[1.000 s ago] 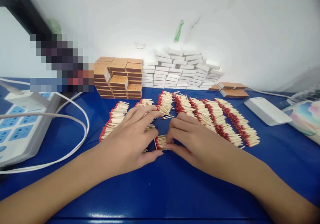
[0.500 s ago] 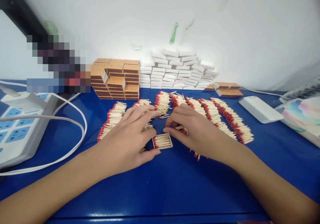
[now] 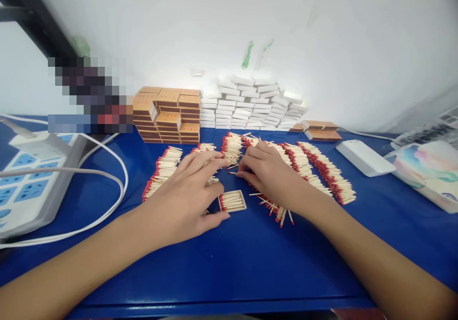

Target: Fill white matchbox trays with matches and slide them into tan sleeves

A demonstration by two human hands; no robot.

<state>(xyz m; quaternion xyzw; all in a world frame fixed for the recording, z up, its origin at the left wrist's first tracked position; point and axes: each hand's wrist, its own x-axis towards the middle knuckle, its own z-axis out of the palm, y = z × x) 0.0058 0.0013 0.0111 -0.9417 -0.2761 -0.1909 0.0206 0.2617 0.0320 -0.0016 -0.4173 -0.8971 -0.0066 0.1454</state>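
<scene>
A small white matchbox tray (image 3: 233, 201) filled with red-tipped matches lies on the blue table. My left hand (image 3: 193, 191) is beside its left end, thumb and fingers apart, holding nothing. Up and to the right of the tray, my right hand (image 3: 265, 170) has thumb and forefinger pinched on a single match (image 3: 232, 173), its red tip pointing left. Under and beyond my right hand lie rows of loose matches (image 3: 281, 213). More match rows (image 3: 162, 170) lie behind my left hand, partly hidden by it.
Stacked brown matchboxes (image 3: 166, 115) and a pile of white trays (image 3: 246, 103) stand against the wall. At the left are a power strip (image 3: 32, 181) and white cables (image 3: 121, 181). A white device (image 3: 365, 158) and a patterned packet (image 3: 429, 172) lie right.
My right hand has moved slightly up from beside the tray, and a match now shows at its fingertips. My left hand has stayed by the tray. The view has shifted slightly.
</scene>
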